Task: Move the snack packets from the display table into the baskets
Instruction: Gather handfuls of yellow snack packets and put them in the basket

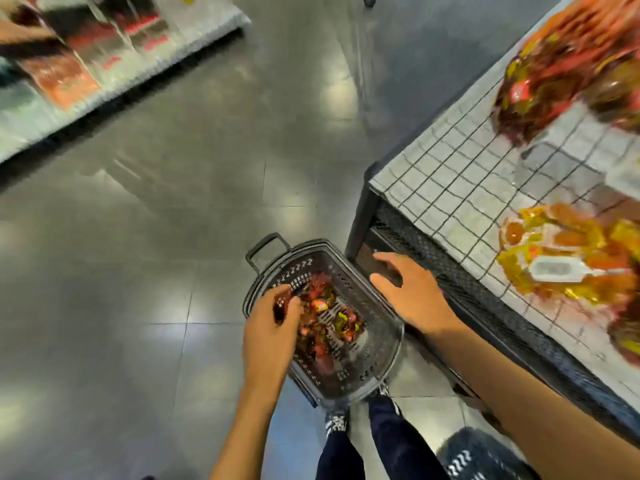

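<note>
Left hand: our left hand [273, 327] is low over the near-left side of the basket [391, 355], fingers curled round a dark red packet [280, 304].
Right hand: our right hand [412, 292] is spread and relaxed, holding nothing, above the basket's right side and beside the table [450, 174].
Where the snacks are: a loose heap of packets [332, 317] lies in the basket. A near pile [568, 258] and a far pile [571, 81], both blurred, wait on the table.
Risk at the rim: we hold the packet close to the wall, so letting go here could send it onto the floor [173, 237].
Risk at the table: the near pile sits by the front edge, and a hurried grab could sweep packets off.
Risk underfoot: the basket stands just ahead of our shoes [337, 422], so a step could knock it.
Second basket: a second basket [485, 455] shows at the lower right. We cannot tell what it holds.
</note>
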